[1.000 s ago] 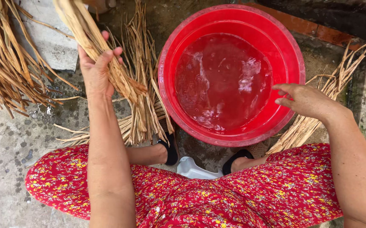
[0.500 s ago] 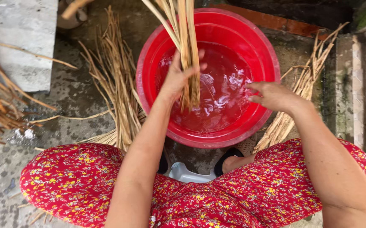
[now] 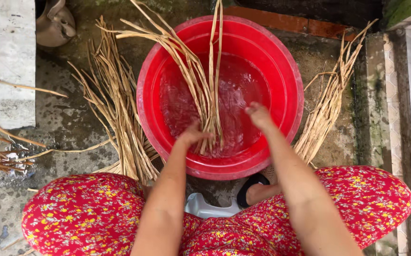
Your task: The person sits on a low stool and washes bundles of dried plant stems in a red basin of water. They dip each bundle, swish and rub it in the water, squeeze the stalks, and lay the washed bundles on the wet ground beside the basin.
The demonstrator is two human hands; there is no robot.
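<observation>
Gripping a bundle of dried straw stalks [image 3: 200, 90], the left hand [image 3: 192, 136] closes around their lower ends inside the red plastic basin [image 3: 148, 109]. Stalk bottoms are dipped in the water [image 3: 243, 95]; tops fan out past the basin's far rim. Right hand [image 3: 258, 115] hovers over the water just beside the bundle, holding nothing; finger spread cannot be told. Basin sits on wet concrete ground [image 3: 68, 123] between two loose straw piles: one [image 3: 115, 109] touching its left edge, another [image 3: 326, 109] near its right edge. Free water surface remains right of the bundle.
</observation>
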